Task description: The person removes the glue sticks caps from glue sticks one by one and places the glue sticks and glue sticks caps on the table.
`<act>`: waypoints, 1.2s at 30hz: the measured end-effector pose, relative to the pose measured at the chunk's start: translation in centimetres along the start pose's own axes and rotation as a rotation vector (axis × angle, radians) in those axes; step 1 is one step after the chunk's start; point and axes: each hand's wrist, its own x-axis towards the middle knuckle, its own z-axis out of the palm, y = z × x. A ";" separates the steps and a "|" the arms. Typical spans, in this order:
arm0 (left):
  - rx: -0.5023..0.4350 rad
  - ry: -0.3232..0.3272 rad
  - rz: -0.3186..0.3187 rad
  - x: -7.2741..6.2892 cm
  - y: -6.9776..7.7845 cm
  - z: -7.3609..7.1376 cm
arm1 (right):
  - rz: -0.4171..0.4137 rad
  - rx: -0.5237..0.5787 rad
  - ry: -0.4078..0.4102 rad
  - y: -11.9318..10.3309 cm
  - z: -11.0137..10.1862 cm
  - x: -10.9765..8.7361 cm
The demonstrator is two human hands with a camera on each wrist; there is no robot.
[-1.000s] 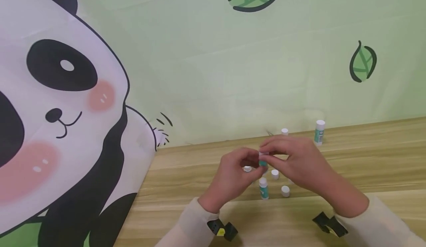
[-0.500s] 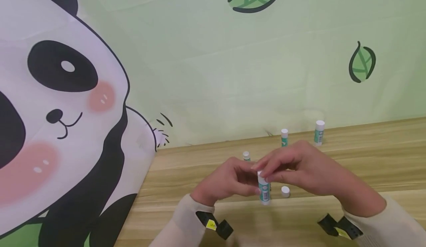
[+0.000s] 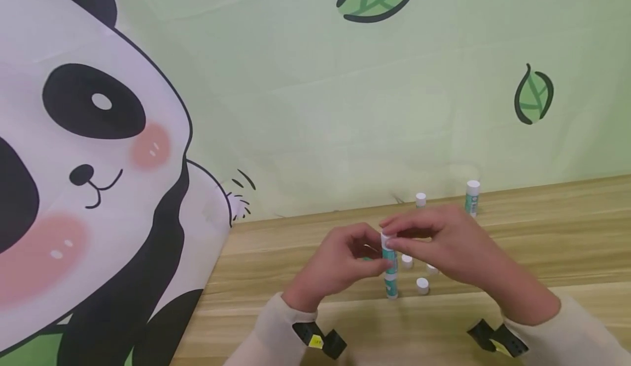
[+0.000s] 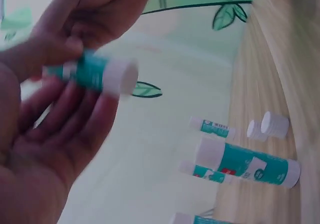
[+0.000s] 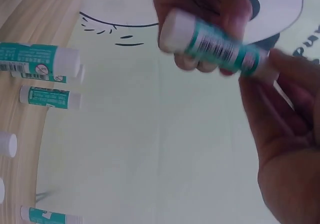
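Both my hands hold one small glue stick (image 3: 389,259), teal-labelled with white ends, upright above the table. My left hand (image 3: 335,262) pinches its body between thumb and fingers. The thumb and fingertips of my right hand (image 3: 453,242) are at its white upper end. In the right wrist view a barcode shows on the held glue stick (image 5: 215,46), which is slightly blurred. Its wide white base faces down in the left wrist view. Just below it in the head view stands another capped glue stick (image 3: 391,289), its top overlapped by the held one.
Several white caps (image 3: 422,286) lie on the wooden table (image 3: 276,267) right of the standing stick. Toward the back stand a larger glue stick (image 3: 472,199) and a smaller glue stick (image 3: 420,199). A green panda-print cloth (image 3: 305,119) hangs behind the table.
The hands lowered the held glue stick in front of the standing one half a second ago, and have since raised it again. The caps and other glue sticks stayed put.
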 end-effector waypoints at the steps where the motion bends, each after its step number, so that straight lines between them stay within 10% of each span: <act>1: 0.047 0.046 -0.011 0.0 0.1 0.2 | 0.006 -0.014 0.033 0.0 0.2 0.0; 7: 0.318 0.274 0.079 0.0 0.4 1.5 | -0.011 -0.146 0.214 -0.2 1.6 0.2; 12: 0.401 0.311 0.138 0.0 0.4 1.8 | -0.043 -0.236 0.267 -0.4 2.0 0.2; 26: 0.059 -0.044 -0.040 -0.1 0.5 0.3 | 0.116 0.027 -0.034 -0.9 -0.3 -0.1; 36: -0.204 -0.392 0.020 -0.7 0.1 -0.7 | -0.161 0.259 -0.211 -0.7 -0.8 -0.3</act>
